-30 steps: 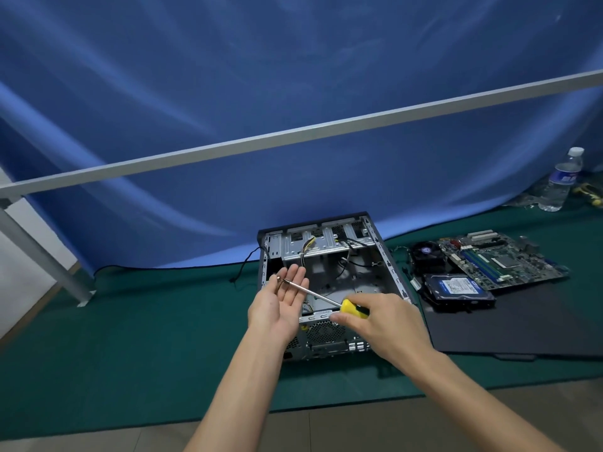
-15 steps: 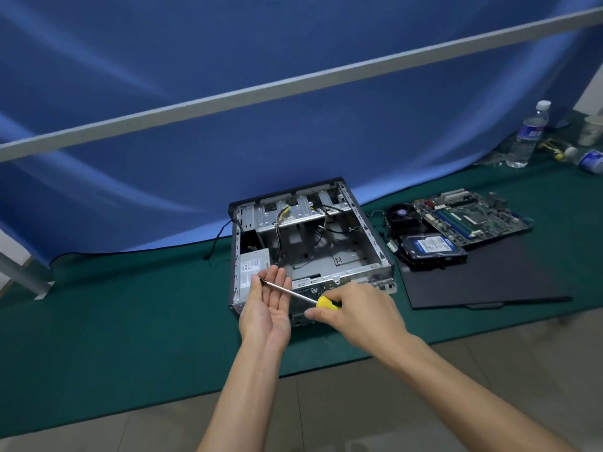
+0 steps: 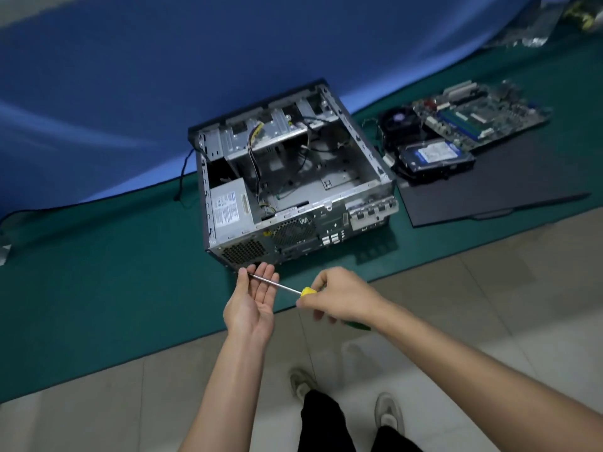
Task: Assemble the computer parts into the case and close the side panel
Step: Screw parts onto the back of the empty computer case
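Note:
An open computer case (image 3: 365, 187) lies on its side on a green mat (image 3: 98, 282), with a power supply (image 3: 230, 208) and loose cables inside. To its right lie a motherboard (image 3: 483, 114), a cooler fan (image 3: 399, 123), a hard drive (image 3: 435, 158) and the black side panel (image 3: 489, 194). In front of the case, my right hand (image 3: 342, 296) grips the yellow handle of a screwdriver (image 3: 280, 286). The metal shaft lies across the straight fingers of my left hand (image 3: 253, 303), which is held palm up.
A blue cloth (image 3: 163, 76) hangs behind the mat. Clear plastic wrapping (image 3: 535, 24) lies at the far right corner. A black cable (image 3: 182, 174) trails from the case's left side. Tiled floor (image 3: 489, 305) lies in front, with my shoes (image 3: 386, 412) below.
The camera has tilted down and come closer, so the case sits higher and larger in view. Both hands keep the same hold on the screwdriver, now in front of the case's rear panel.

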A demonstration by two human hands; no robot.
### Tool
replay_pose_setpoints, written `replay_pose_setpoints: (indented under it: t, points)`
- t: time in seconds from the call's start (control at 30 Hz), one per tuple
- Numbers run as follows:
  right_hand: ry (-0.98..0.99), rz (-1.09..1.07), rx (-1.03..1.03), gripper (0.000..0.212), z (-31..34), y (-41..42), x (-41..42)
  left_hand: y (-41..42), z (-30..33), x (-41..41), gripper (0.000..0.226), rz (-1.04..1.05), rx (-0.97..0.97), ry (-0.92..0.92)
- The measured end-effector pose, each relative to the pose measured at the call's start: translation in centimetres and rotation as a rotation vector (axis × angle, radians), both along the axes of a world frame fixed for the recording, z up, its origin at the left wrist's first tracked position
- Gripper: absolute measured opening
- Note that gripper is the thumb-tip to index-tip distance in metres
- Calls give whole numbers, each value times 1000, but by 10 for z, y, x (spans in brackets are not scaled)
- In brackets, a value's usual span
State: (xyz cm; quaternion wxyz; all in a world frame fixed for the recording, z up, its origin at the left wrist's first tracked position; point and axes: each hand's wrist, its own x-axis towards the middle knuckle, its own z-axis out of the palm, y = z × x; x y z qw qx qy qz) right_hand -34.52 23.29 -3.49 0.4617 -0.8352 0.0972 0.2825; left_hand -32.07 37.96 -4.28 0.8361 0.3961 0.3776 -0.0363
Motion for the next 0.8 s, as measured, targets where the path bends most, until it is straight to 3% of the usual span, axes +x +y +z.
replay_pose_setpoints:
  t: [0.1,0.33,0.57,0.8]
  points:
    - [74,-116,90,19,-26,6,-4,4,-22,5,22,-58,37,47]
    - [133,-340,156,14,-79,27,-10,2,-71,29,23,-199,144,186]
    - [127,-441,174,23,-102,46,-15,4,-96,51,23,-301,164,291]
    - [171,-561,225,20,-109,64,-18,7,-102,58,20,-373,235,239]
